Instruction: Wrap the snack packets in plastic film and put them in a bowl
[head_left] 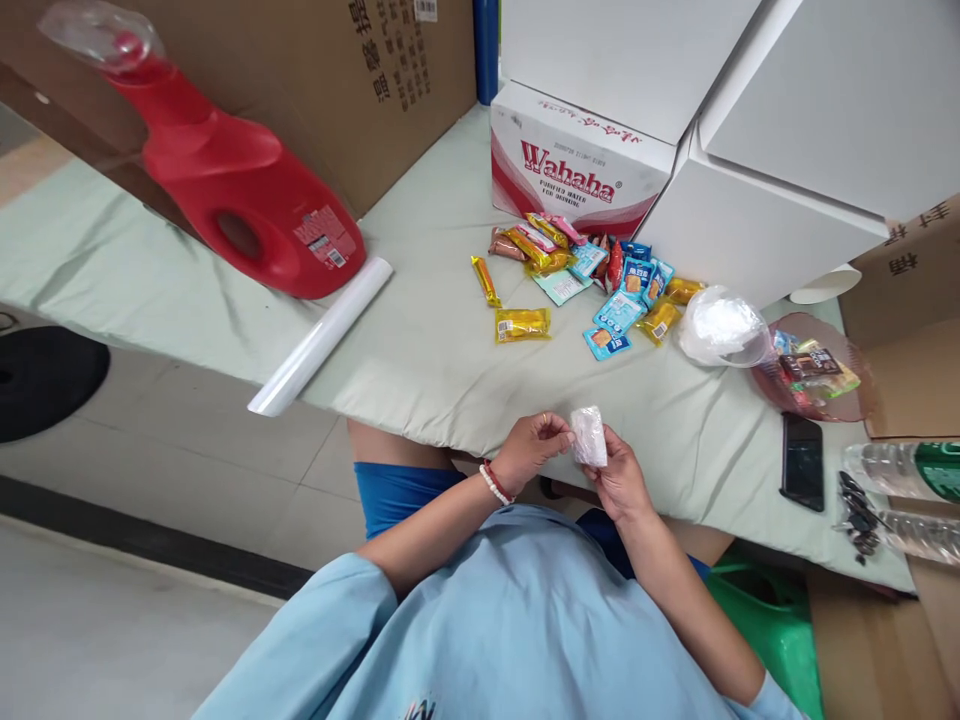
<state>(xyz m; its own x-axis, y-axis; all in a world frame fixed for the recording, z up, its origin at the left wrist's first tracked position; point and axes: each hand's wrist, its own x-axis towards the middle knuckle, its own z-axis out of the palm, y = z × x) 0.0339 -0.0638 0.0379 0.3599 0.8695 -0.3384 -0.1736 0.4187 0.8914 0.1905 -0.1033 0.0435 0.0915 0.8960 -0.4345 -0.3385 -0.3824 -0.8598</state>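
Head: left hand [531, 450] and right hand [624, 478] pinch packet [589, 436].

a table under a pale green cloth [424, 360] bears, dialled from the view's centre, a red handled jug [274, 200] at 10 o'clock, a white roll [322, 338] at 9, a wahaha water carton [574, 180] at 1, wrapped snacks [589, 262] at 2, a pinkish bowl [862, 390] and black phone [802, 462] at 3.

sm wht pkt [589, 437] | crinkled, shiny | sl. tilted | btwn fingers [556, 439]
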